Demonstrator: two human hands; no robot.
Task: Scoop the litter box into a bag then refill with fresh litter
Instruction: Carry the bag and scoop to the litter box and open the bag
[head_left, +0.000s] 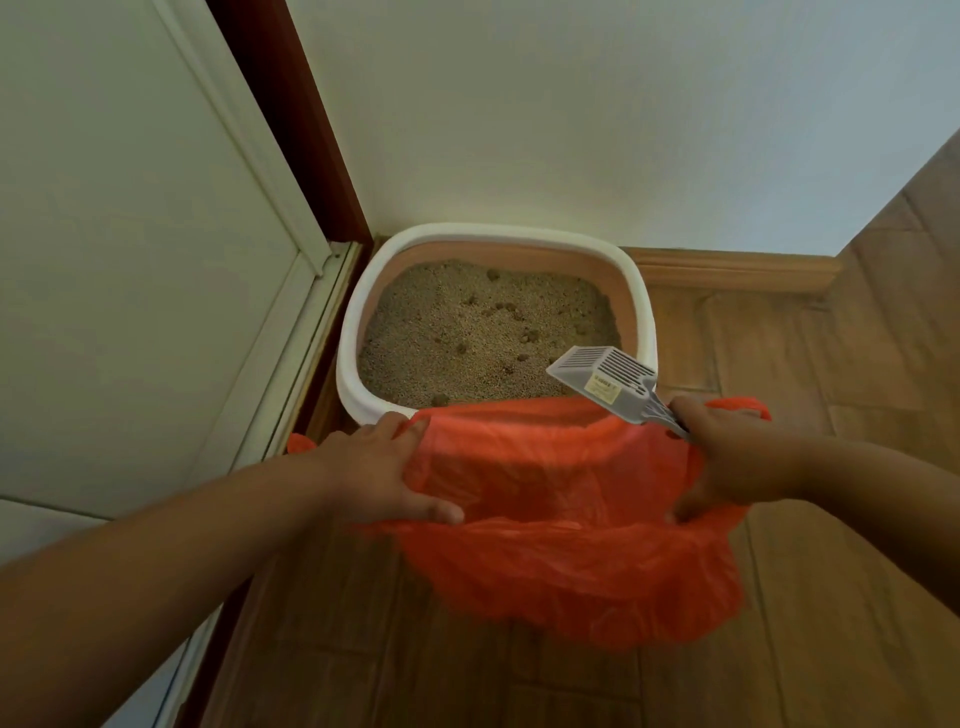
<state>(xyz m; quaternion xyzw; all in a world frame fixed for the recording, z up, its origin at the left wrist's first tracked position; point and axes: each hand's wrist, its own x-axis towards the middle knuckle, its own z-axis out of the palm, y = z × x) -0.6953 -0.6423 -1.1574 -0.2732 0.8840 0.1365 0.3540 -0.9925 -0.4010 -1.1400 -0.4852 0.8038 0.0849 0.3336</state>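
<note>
A white-rimmed litter box (363, 312) stands in the corner, holding beige litter (467, 338) with several dark clumps. In front of it an orange plastic bag (561, 519) is spread open on the wooden floor. My left hand (379, 467) grips the bag's left edge, thumb over the near rim. My right hand (727, 457) holds the bag's right edge together with the handle of a grey slotted scoop (608, 379). The scoop's head sticks out over the box's near right corner and looks empty.
A white wall (571, 130) backs the box, and a door with a dark red frame (311, 145) borders it on the left. A wooden skirting (727, 270) runs right of the box. Wooden floor (831, 623) stretches to the right and toward me.
</note>
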